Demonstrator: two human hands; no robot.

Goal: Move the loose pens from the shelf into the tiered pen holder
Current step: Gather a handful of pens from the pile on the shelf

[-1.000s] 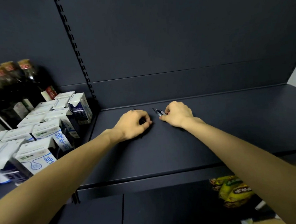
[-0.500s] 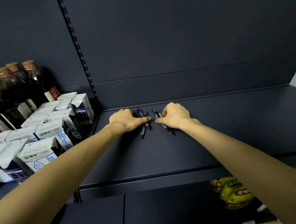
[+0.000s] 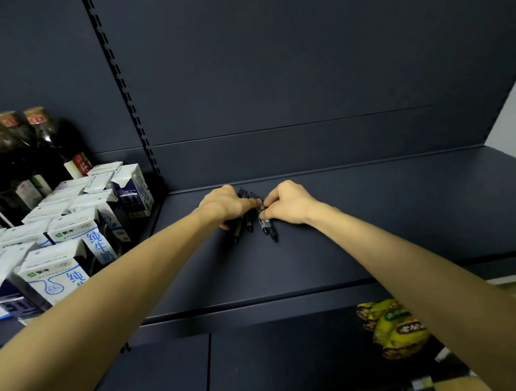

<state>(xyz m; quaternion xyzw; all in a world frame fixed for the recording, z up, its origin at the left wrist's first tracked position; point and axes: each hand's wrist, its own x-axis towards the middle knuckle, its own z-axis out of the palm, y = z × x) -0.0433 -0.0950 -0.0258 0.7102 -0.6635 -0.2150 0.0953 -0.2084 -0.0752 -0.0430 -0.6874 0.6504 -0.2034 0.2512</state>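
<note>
Several dark pens (image 3: 250, 223) lie close together near the back of the dark blue shelf (image 3: 373, 218), tips pointing toward me. My left hand (image 3: 224, 206) lies over the left pens with its fingers curled round them. My right hand (image 3: 287, 204) pinches the right pens (image 3: 268, 229) between thumb and fingertips. The two hands nearly touch above the pens. No tiered pen holder is in view.
White and blue milk cartons (image 3: 72, 237) fill the neighbouring shelf section on the left, with dark bottles (image 3: 21, 155) behind them. Yellow-green snack packets (image 3: 395, 329) sit on a lower shelf at the right. A slotted upright (image 3: 124, 97) divides the back panels.
Both hands have drawn the pens together into one cluster. My left hand has closed down over the left pens, and the pens now lie nearer each other than half a second ago.
</note>
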